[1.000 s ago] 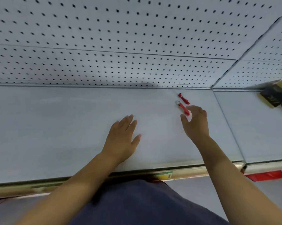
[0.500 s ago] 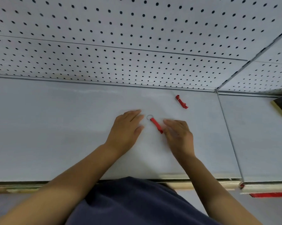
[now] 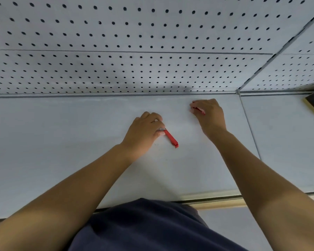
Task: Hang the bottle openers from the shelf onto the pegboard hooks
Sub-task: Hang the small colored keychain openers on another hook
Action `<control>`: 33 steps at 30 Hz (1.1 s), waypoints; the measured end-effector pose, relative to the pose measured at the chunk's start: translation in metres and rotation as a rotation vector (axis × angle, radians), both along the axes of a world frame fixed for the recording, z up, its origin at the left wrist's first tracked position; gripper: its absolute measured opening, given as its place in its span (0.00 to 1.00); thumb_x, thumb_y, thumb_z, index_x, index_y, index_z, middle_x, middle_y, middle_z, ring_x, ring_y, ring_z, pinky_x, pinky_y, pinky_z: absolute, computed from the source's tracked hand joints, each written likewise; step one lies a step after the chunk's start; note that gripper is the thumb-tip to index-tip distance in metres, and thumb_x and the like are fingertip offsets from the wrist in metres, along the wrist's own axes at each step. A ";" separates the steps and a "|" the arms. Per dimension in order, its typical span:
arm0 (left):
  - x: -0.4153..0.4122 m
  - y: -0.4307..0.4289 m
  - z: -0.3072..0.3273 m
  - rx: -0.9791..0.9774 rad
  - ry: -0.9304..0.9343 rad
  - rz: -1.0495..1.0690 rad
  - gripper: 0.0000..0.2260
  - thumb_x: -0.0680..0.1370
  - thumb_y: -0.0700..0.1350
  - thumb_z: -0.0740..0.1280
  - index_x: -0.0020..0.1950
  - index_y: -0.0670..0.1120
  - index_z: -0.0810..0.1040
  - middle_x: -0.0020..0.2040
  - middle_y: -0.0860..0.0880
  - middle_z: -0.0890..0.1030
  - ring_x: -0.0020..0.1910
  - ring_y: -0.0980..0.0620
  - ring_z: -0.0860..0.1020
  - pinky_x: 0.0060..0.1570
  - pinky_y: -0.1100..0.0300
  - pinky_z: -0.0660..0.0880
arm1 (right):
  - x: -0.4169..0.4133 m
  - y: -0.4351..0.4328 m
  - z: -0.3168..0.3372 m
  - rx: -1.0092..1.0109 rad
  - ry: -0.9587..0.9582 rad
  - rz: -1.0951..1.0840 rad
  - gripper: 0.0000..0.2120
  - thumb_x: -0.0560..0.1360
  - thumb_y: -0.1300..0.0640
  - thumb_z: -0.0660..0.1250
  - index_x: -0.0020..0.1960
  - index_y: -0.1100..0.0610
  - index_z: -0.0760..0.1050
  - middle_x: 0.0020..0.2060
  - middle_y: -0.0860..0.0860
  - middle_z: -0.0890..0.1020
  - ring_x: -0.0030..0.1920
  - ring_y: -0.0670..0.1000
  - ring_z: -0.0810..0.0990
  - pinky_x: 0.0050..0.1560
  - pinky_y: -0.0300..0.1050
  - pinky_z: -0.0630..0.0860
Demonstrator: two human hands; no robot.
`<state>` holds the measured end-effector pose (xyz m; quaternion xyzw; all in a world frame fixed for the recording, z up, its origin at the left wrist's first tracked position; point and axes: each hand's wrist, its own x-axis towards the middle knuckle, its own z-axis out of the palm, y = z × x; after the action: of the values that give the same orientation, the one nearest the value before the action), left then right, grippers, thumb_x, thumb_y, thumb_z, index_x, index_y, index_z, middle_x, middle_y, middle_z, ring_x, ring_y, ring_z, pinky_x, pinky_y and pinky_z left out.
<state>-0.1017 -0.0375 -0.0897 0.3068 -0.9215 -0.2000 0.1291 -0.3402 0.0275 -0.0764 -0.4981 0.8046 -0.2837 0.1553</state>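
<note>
Left hand pinched at the ring end of a red bottle opener lying on the shelf; right hand curled over a second opener, apparently gripped. Lift both by the ring, kept free for the hooks on the pegboard.

Soft, even, cool light fills the scene. A faint grey shadow smudges the pegboard just above the shelf back edge. Wide-angle distortion bends lines near the frame edges, slightly blurred.
</note>
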 end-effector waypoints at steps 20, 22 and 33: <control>0.059 0.033 0.098 0.649 0.363 0.583 0.08 0.82 0.51 0.65 0.49 0.50 0.82 0.42 0.55 0.84 0.43 0.61 0.79 0.41 0.69 0.71 | 0.106 0.017 0.100 -0.380 -0.800 -0.117 0.06 0.77 0.57 0.73 0.45 0.59 0.83 0.44 0.53 0.88 0.52 0.51 0.87 0.63 0.53 0.79; 0.083 0.036 0.110 0.666 0.438 0.629 0.08 0.81 0.51 0.66 0.49 0.51 0.82 0.42 0.54 0.85 0.46 0.57 0.81 0.47 0.61 0.76 | 0.126 0.017 0.110 -0.414 -0.857 -0.071 0.08 0.77 0.58 0.72 0.45 0.62 0.82 0.43 0.58 0.88 0.52 0.54 0.87 0.63 0.57 0.79; 0.230 0.040 0.167 0.578 0.532 0.874 0.09 0.83 0.50 0.64 0.46 0.54 0.82 0.39 0.52 0.84 0.36 0.58 0.76 0.40 0.61 0.71 | 0.265 0.008 0.167 -0.388 -0.986 0.166 0.14 0.67 0.53 0.77 0.43 0.62 0.79 0.44 0.58 0.87 0.37 0.57 0.77 0.42 0.51 0.74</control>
<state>0.1282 0.0020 0.0770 0.6202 -0.5536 -0.4417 0.3373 -0.0752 0.0356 0.0906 -0.3870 0.5269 -0.6144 0.4416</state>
